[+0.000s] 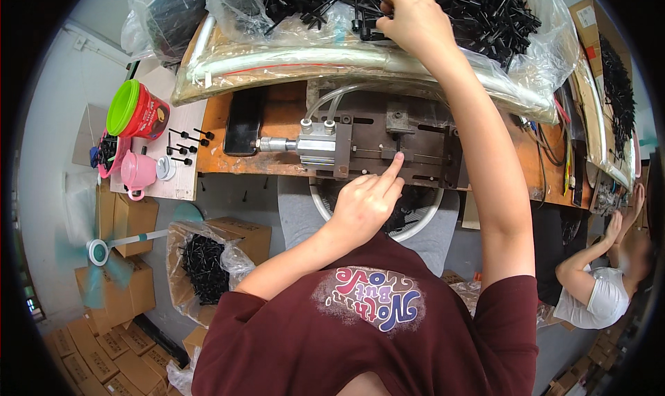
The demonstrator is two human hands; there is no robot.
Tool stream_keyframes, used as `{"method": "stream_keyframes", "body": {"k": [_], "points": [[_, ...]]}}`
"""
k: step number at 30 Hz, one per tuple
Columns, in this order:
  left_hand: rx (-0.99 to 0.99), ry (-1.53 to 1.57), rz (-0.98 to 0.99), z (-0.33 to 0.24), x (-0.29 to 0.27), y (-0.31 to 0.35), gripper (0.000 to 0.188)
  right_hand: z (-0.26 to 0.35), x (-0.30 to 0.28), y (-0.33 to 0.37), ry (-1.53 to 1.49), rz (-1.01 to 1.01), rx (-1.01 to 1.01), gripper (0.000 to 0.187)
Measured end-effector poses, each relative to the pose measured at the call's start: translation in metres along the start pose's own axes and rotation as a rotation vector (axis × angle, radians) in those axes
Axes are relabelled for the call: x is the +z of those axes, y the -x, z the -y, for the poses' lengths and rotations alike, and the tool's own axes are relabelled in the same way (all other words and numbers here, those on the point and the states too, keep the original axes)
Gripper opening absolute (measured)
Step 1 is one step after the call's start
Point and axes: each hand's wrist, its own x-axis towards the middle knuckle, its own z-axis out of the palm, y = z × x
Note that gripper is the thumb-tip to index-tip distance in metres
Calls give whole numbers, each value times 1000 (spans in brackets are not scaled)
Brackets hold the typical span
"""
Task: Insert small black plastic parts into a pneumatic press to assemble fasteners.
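My left hand (367, 200) reaches over a metal fixture (429, 146) on the bench. Its index finger is stretched out, the tip touching a small dark part (397, 148) in the middle of the fixture. The other fingers are bent, and nothing shows in them. A silver pneumatic cylinder (320, 148) with clear hoses sits at the fixture's left end. My right hand (419, 23) is over the heap of thin black stemmed pieces (478, 18) at the back. Its fingers are curled together among the nearest pieces; whatever they pinch is hidden.
A padded, plastic-wrapped rim (298, 65) separates heap and fixture. Left are a phone (242, 127), several loose black pieces (181, 146), a pink cup (138, 171) and a red-green bucket (138, 110). A fan (97, 252) and open box (201, 268) stand below. Another person (599, 285) works at right.
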Motion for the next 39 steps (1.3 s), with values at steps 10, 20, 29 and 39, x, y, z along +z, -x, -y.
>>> {"method": "stream_keyframes", "body": {"k": [10, 20, 29, 39], "points": [[-68, 57, 87, 5, -6, -2, 26, -4, -81, 79, -1232, -2, 299, 16], [-177, 558, -275, -10, -45, -19, 42, 27, -74, 199, -1332, 413, 623, 43], [-140, 455, -96, -6, -34, 0, 29, 25, -60, 239, -1437, 404, 703, 36], [-15, 0, -14, 3, -3, 0, 25, 19, -72, 247, -1334, 201, 606, 24]]}}
